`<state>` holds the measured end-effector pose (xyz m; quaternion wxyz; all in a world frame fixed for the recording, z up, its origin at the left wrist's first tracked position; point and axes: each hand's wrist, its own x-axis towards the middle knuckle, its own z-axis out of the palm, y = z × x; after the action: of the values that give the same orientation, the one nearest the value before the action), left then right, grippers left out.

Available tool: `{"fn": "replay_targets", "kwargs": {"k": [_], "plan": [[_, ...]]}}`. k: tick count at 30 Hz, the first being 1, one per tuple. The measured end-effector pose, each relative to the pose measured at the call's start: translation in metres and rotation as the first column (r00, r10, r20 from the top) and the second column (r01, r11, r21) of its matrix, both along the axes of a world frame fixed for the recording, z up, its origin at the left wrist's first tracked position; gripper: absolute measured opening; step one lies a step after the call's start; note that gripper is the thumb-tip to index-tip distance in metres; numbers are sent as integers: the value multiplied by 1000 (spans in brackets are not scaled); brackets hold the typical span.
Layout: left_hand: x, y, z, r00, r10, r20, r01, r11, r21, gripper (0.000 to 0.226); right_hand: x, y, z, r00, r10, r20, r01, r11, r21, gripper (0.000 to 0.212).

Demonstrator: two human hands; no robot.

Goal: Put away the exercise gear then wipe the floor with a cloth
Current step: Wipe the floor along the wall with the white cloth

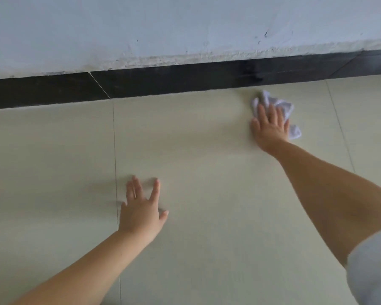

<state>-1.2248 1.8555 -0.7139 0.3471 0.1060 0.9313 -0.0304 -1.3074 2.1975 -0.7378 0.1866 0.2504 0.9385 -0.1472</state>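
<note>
A crumpled white cloth (279, 106) lies on the beige tiled floor (207, 161), close to the black skirting at the upper right. My right hand (269, 126) presses flat on the cloth with straight, spread fingers; cloth shows beyond the fingertips and to the right of the palm. My left hand (141, 208) rests flat on the bare floor nearer to me, fingers spread, beside a tile joint. No exercise gear is in view.
A black skirting board (163, 82) runs along the foot of a pale blue-white wall (185, 25) with chipped paint at its lower edge. Thin tile joints (116, 172) cross the floor. A white sleeve (374, 269) shows at the lower right.
</note>
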Motion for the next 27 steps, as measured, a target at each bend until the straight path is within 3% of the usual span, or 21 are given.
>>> {"fn": "replay_targets", "kwargs": {"k": [2, 4, 6, 9, 13, 16, 20, 25, 27], "plan": [[-2, -4, 0, 1000, -25, 10, 25, 1000, -1, 77, 20, 30, 9, 964, -260, 62, 260, 966, 0, 56], [-3, -6, 1, 999, -27, 45, 28, 1000, -4, 77, 34, 19, 11, 938, -337, 82, 337, 941, 7, 59], [-7, -5, 6, 995, -1, 99, 1, 1000, 0, 78, 45, -12, 10, 961, -251, 115, 252, 968, 2, 60], [-15, -2, 16, 979, 26, 201, -31, 999, 18, 76, 65, -68, 18, 979, 36, 203, -25, 998, -56, 62], [-39, -4, 31, 946, 13, 324, -18, 1000, 13, 70, 84, -120, 31, 843, 363, 397, -326, 932, -161, 69], [-56, -6, 34, 922, -68, 381, 86, 996, -31, 65, 63, -124, 38, 738, 386, 554, -390, 913, -118, 76], [-48, -11, 21, 928, -128, 350, 156, 986, -54, 69, 41, -123, 51, 597, 416, 686, -466, 876, -125, 77], [-28, -9, 10, 968, -44, 246, 48, 999, -9, 74, 56, -110, 65, 678, 418, 605, -358, 906, -225, 72], [-27, -8, 12, 966, -26, 257, 20, 1000, 23, 74, 70, -119, 62, 688, 415, 595, -381, 905, -191, 81]]}}
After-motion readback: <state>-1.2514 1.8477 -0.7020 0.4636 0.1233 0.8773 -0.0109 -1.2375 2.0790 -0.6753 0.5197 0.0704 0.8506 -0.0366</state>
